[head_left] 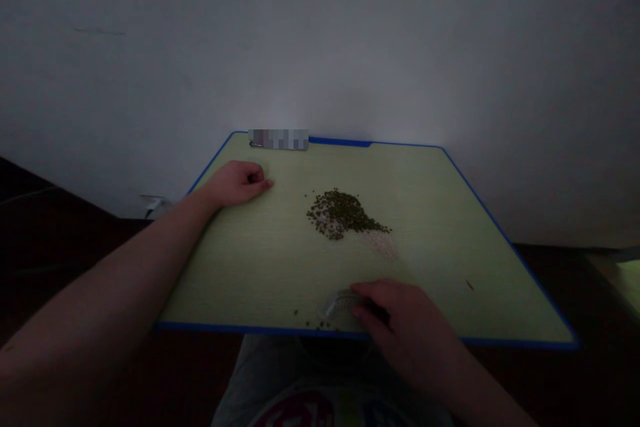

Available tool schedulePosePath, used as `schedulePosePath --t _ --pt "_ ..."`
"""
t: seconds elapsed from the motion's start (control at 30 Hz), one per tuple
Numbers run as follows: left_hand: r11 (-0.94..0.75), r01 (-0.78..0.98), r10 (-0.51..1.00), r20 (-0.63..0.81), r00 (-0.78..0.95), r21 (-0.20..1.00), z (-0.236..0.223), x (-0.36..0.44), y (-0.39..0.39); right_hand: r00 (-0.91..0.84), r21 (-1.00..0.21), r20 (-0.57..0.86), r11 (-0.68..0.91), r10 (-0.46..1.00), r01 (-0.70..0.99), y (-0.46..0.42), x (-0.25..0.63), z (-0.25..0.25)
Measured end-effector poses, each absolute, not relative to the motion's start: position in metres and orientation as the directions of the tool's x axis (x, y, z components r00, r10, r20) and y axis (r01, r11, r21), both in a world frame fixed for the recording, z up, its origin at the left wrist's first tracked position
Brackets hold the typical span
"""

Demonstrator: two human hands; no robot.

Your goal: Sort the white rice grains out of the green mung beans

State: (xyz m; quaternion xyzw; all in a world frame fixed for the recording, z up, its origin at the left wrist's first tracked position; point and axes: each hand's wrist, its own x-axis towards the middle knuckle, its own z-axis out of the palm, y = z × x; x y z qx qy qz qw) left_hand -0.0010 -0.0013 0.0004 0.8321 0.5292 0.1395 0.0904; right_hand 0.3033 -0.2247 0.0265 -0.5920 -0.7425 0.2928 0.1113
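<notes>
My left hand [237, 183] rests on the left part of the pale table top, fingers loosely curled, with nothing visible in them. Close to the front edge, my right hand [395, 313] grips a small clear container [336, 305], tilted low over the table; whether anything is inside is too dim to tell. Between the hands, near the middle, lies a spread pile of small green beans [345, 210], perhaps mung beans. Pale grains like rice [383, 244] lie at its lower right. A few stray beans [319, 326] are beside the container.
The table [260, 253] has a blue rim and stands against a grey wall [320, 40]. A blurred-out flat object [279, 140] lies at the back left edge. A thin brown sliver [470, 285] sits on the right. My lap [280, 373] is under the front edge.
</notes>
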Motion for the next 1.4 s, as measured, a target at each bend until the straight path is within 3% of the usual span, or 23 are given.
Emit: schedulePosePath --t 0.2,0.5,0.67,0.83,0.97,1.4 --pt "-0.444 0.845 0.896 0.153 0.417 0.298 -0.003 -0.003 0.001 -0.294 -0.582 -0.152 0.155 0.944 0.798 -0.221 0.309 0.024" --pt "-0.446 0.829 0.895 0.160 0.416 0.337 -0.001 -0.002 -0.002 -0.485 -0.547 -0.039 0.388 0.873 0.742 -0.185 0.272 0.045" --pt "-0.445 0.834 0.896 0.153 0.417 0.327 0.000 -0.001 -0.002 -0.698 -0.589 0.047 0.584 0.715 0.559 -0.167 0.241 0.048" --pt "-0.444 0.839 0.896 0.149 0.419 0.315 0.001 -0.001 -0.002 -0.831 -0.508 -0.018 0.711 0.556 0.486 -0.154 0.228 0.036" --pt "-0.435 0.844 0.900 0.141 0.412 0.312 0.001 -0.001 -0.003 -0.845 -0.519 -0.055 0.708 0.531 0.479 -0.156 0.235 0.031" --pt "-0.448 0.841 0.894 0.161 0.418 0.304 0.001 -0.001 -0.003 -0.737 -0.582 -0.106 0.559 0.668 0.590 -0.176 0.268 0.038"
